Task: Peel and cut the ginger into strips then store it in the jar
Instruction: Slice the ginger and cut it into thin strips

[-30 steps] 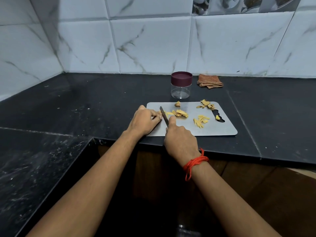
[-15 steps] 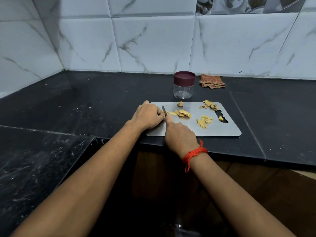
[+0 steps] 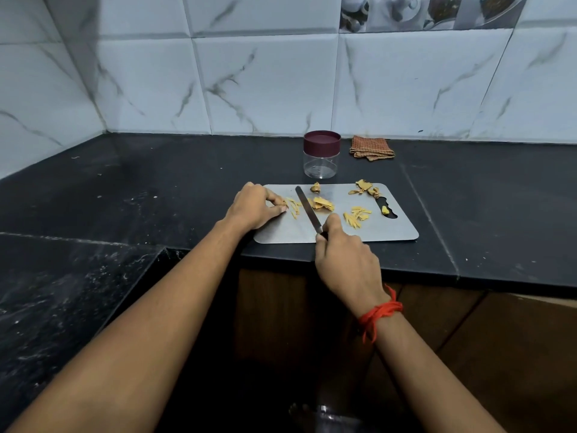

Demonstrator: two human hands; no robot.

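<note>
Knife [image 3: 307, 210] gripped by its handle in right hand [image 3: 346, 260] at centre frame, blade slanting up-left across cutting board [image 3: 390, 232]. Left hand [image 3: 254, 207] left of blade, fingers curled, tips down beside fresh ginger strips [image 3: 293, 208]; unclear whether any pinched. Sliced ginger [image 3: 322, 204] just right of blade, another strip pile [image 3: 357, 216] further right. Peels [image 3: 365, 187] along board's far edge. Lidded jar [image 3: 321, 154] behind board, apart from both hands.

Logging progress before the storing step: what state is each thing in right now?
jar: upright, lid on, empty.
knife: gripped by right hand, blade angled across the cutting board.
ginger strips: cut, loose on board.
ginger peels: piled at board's far edge.
cloth: folded, by the wall.
left hand: fingers curled beside strips; grip unclear.
</note>
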